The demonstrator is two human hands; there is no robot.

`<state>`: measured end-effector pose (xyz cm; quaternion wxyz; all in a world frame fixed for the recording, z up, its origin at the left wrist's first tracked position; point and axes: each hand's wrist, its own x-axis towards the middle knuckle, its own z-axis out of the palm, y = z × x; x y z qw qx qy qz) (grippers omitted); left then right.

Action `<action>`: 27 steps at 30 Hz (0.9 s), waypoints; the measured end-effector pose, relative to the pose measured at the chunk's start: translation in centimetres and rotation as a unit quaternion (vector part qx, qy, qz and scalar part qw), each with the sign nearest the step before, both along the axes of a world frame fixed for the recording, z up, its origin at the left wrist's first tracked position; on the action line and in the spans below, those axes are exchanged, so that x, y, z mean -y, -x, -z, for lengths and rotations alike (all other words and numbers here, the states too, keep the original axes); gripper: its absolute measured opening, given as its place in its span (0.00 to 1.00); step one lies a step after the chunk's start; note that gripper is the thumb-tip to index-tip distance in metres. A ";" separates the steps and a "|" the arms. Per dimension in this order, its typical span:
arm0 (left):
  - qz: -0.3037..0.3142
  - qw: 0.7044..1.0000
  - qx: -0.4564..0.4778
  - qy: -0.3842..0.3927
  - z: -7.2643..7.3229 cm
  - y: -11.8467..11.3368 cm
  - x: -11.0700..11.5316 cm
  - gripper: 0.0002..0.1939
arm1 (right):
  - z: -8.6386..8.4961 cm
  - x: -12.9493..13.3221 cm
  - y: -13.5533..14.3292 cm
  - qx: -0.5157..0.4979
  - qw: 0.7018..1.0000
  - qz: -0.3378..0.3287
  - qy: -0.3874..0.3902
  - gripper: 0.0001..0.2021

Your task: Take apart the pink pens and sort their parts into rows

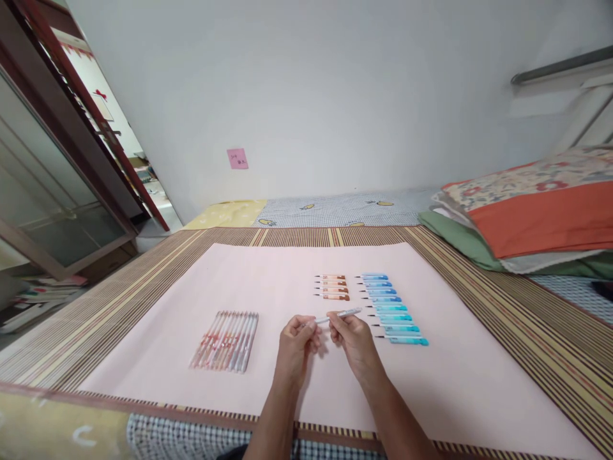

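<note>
At center of the pink sheet (230,268), just over it: white pen (351,312), slim, smooth, straight, some grey toward its 3 o'clock end, that end tilted slightly up in view. Left hand (295,342) pinches its 9 o'clock end, right hand (354,340) pinches near mid-barrel. Both narrow, fingertips closed on it.

Sheet is flat, matte, on a striped woven mat (483,300), brown/tan. At 12 from the hands: four brown-and-white pens (335,289), stacked in parallel, thin dark tips toward 9. At 2 to 3: column of eight blue pens (390,308), glossy look, deeper blue up top, turquoise below, tips also toward 9. At 9: flat slanted bundle (225,342) of slim pens, side by side, clear/pale barrels, reddish and grey parts; can't tell if a clear sleeve holds them.

Far 2 o'clock: soft floral-and-orange pillow (536,207).
</note>
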<state>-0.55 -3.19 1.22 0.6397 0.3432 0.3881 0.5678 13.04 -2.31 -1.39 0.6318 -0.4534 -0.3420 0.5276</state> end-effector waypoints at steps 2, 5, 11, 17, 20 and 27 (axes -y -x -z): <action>-0.004 1.000 -0.013 0.023 0.2 0.0 -0.2 0.25 | 0.0 0.1 0.0 -0.004 1.000 -0.003 -0.002 0.26; -0.005 0.998 -0.021 0.067 0.4 -0.2 -0.4 0.31 | 0.1 0.1 0.0 -0.011 1.000 -0.002 -0.001 0.25; 0.009 0.999 0.021 0.043 0.9 -0.3 -0.6 0.27 | 0.3 0.0 -0.1 -0.027 1.000 -0.005 0.001 0.23; -0.010 0.995 0.059 0.077 1.4 0.0 -0.9 0.26 | -0.6 0.2 -0.1 -0.102 0.995 -0.003 0.007 0.23; -0.014 0.994 0.068 0.085 1.5 0.1 -1.0 0.24 | -0.7 0.1 -0.3 -0.120 0.993 0.004 0.003 0.22; -0.023 0.990 0.101 0.099 1.3 0.7 -1.1 0.21 | -0.7 -0.1 -1.0 -0.173 0.984 0.030 -0.006 0.18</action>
